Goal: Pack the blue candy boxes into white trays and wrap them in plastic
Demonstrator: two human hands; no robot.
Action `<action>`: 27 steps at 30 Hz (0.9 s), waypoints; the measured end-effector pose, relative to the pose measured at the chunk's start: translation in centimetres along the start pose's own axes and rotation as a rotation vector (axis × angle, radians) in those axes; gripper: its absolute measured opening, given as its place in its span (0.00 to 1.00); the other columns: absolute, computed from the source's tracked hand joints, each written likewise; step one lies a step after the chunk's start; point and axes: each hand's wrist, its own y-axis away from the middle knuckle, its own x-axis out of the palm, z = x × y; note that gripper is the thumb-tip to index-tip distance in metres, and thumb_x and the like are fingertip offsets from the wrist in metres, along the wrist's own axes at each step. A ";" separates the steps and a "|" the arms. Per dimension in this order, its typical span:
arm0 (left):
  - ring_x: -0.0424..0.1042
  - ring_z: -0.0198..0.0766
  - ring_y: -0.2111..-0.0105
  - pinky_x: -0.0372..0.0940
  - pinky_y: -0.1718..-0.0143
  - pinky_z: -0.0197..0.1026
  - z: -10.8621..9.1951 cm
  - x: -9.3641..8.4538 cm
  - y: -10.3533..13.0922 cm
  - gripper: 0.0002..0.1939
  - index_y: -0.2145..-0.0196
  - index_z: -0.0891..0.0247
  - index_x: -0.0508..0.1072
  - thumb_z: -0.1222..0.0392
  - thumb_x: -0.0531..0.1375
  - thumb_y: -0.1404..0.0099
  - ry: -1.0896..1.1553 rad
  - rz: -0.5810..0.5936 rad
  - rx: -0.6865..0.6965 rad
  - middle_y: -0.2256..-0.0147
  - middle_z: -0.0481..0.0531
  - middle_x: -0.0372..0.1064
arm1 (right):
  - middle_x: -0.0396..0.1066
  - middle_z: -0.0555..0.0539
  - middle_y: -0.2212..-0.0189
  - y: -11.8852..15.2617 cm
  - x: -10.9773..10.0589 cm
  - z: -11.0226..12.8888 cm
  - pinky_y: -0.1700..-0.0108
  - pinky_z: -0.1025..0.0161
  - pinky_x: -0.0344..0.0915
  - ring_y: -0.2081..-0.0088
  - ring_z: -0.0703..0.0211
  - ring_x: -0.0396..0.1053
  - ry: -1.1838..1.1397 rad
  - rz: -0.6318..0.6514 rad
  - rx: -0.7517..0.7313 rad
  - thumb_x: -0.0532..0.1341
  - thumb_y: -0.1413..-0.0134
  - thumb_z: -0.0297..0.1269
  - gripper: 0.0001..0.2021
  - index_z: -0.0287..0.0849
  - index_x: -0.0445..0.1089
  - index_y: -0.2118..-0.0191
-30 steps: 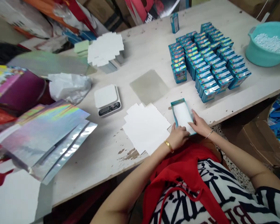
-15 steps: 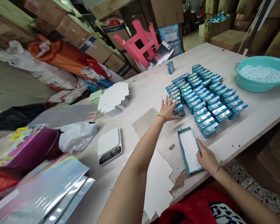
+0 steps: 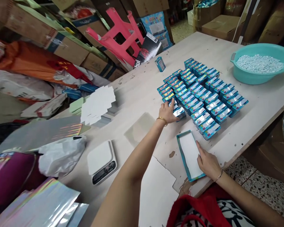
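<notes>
My left hand [image 3: 167,113] reaches over the near left end of a row of small blue boxes [image 3: 178,112], its fingers curled down round the last few. Part of those boxes is hidden under the hand. Many more small blue boxes [image 3: 196,96] with shiny tops stand in close rows to its right. With my right hand [image 3: 208,163] I grip the right wall of a shallow open box [image 3: 190,154], blue-edged and white inside. This box lies on the table near the front edge, nothing seen in it.
A turquoise basin [image 3: 253,77] of small pale pieces stands at the right. One blue box [image 3: 160,64] stands apart at the back. To the left are a white scale [image 3: 101,159], stacked white cards [image 3: 98,104], a plastic bag [image 3: 61,156] and silvery sheets [image 3: 42,201]. A pink stool [image 3: 120,37] leans behind.
My left hand, spread above the row before, has come down and its fingers have closed round the end boxes. My right hand keeps its hold. The view has shifted slightly.
</notes>
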 end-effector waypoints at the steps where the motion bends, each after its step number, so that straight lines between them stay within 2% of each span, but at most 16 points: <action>1: 0.59 0.66 0.45 0.59 0.47 0.59 0.1 -0.2 -0.3 0.61 0.32 0.65 0.49 0.46 0.71 0.58 0.012 0.023 -0.027 0.44 0.70 0.59 | 0.75 0.39 0.51 0.0 -0.1 0.1 0.64 0.59 0.69 0.63 0.51 0.75 0.011 0.008 0.008 0.47 0.39 0.30 0.34 0.40 0.40 0.28; 4: 0.60 0.64 0.46 0.60 0.47 0.59 0.6 -1.2 0.9 0.61 0.32 0.65 0.49 0.47 0.71 0.58 0.103 0.013 -0.043 0.45 0.68 0.60 | 0.75 0.39 0.52 -0.1 -0.3 0.2 0.63 0.59 0.69 0.63 0.51 0.75 0.041 0.028 0.027 0.48 0.40 0.29 0.35 0.40 0.40 0.28; 7: 0.59 0.61 0.43 0.58 0.43 0.59 1.1 -2.5 5.5 0.61 0.31 0.63 0.43 0.45 0.70 0.54 0.265 -0.119 0.006 0.42 0.65 0.58 | 0.75 0.40 0.55 -0.2 -0.5 0.2 0.63 0.59 0.68 0.63 0.51 0.74 0.065 0.059 0.028 0.49 0.41 0.29 0.35 0.41 0.39 0.28; 9: 0.57 0.59 0.40 0.56 0.41 0.58 0.8 -3.3 9.4 0.63 0.30 0.60 0.37 0.43 0.69 0.53 0.383 -0.147 0.080 0.38 0.63 0.53 | 0.75 0.39 0.55 -0.3 -0.5 0.3 0.64 0.60 0.68 0.63 0.51 0.74 0.080 0.078 0.030 0.49 0.41 0.29 0.35 0.40 0.39 0.28; 11: 0.56 0.57 0.38 0.56 0.40 0.56 -0.4 -3.5 13.0 0.63 0.30 0.57 0.34 0.43 0.69 0.52 0.483 -0.082 0.158 0.36 0.63 0.49 | 0.75 0.39 0.56 -0.4 -0.6 0.3 0.64 0.59 0.68 0.63 0.51 0.74 0.084 0.091 0.039 0.50 0.41 0.29 0.36 0.40 0.38 0.28; 14: 0.59 0.57 0.41 0.58 0.41 0.57 -2.6 -2.9 16.5 0.64 0.30 0.57 0.36 0.46 0.71 0.53 0.530 0.060 0.244 0.38 0.63 0.53 | 0.75 0.39 0.56 -0.4 -0.8 0.4 0.64 0.58 0.68 0.64 0.50 0.74 0.069 0.094 0.057 0.51 0.43 0.27 0.39 0.40 0.36 0.28; 17: 0.60 0.57 0.44 0.59 0.42 0.59 -4.1 -2.5 17.5 0.61 0.30 0.57 0.40 0.49 0.70 0.52 0.450 0.117 0.253 0.42 0.63 0.57 | 0.75 0.38 0.56 -0.3 -0.9 0.5 0.65 0.58 0.68 0.65 0.50 0.75 0.065 0.091 0.061 0.51 0.43 0.27 0.40 0.38 0.32 0.28; 20: 0.59 0.57 0.44 0.61 0.44 0.58 -4.7 -2.8 17.4 0.59 0.30 0.59 0.43 0.48 0.69 0.53 0.335 0.148 0.234 0.43 0.64 0.57 | 0.76 0.38 0.58 -0.2 -0.9 0.5 0.66 0.58 0.67 0.66 0.48 0.75 0.066 0.075 0.034 0.50 0.43 0.27 0.40 0.36 0.30 0.28; 23: 0.60 0.60 0.45 0.63 0.46 0.58 -5.6 -2.9 17.0 0.58 0.31 0.62 0.46 0.51 0.69 0.54 0.216 0.140 0.212 0.43 0.66 0.58 | 0.76 0.40 0.60 -0.2 -0.7 0.4 0.67 0.60 0.66 0.67 0.50 0.74 0.072 0.046 -0.008 0.50 0.42 0.26 0.39 0.39 0.30 0.28; 25: 0.58 0.63 0.42 0.61 0.44 0.59 -6.3 -2.7 16.8 0.57 0.31 0.63 0.46 0.54 0.68 0.54 0.147 0.099 0.185 0.41 0.69 0.55 | 0.76 0.40 0.62 -0.3 -0.5 0.2 0.68 0.61 0.66 0.68 0.51 0.74 0.070 0.020 -0.036 0.49 0.42 0.26 0.39 0.41 0.32 0.28; 27: 0.52 0.67 0.37 0.57 0.42 0.63 -6.9 -2.3 16.5 0.57 0.31 0.62 0.45 0.54 0.68 0.53 0.094 0.091 0.169 0.35 0.70 0.48 | 0.75 0.40 0.62 -0.5 -0.2 -0.1 0.67 0.60 0.66 0.69 0.51 0.73 0.039 -0.012 -0.063 0.48 0.40 0.27 0.37 0.41 0.32 0.28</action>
